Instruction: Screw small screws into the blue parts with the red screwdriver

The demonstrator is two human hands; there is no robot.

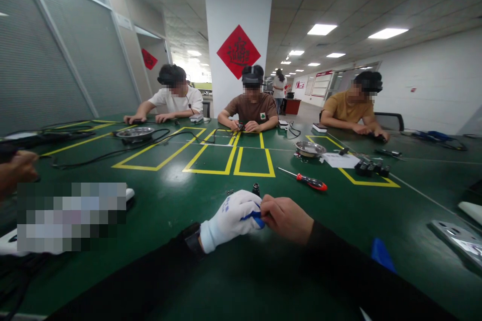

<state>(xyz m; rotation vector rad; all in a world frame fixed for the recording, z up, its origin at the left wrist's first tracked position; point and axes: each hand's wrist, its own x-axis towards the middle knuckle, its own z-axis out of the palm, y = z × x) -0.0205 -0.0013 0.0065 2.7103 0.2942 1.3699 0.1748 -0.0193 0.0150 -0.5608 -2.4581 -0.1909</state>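
My left hand [240,213], in a white glove with blue on the finger side, is closed, its fingertips against those of my right hand. Bare and closed in a pinch, my right hand [285,216] meets it over the green table [211,281]. Whatever lies between the fingers is too small and hidden to name. Just beyond the hands stands a small black cylindrical part [256,189], with tiny metal pieces [230,192] to its left. A screwdriver [312,182] with a red and black handle lies farther back on the right.
Metal bowls [310,149] [134,133], black parts [372,167], white paper [341,160] and cables [94,161] lie on the table. A blue object [382,255] is by my right sleeve. Another person's hand [18,170] is at the left edge; three people sit opposite.
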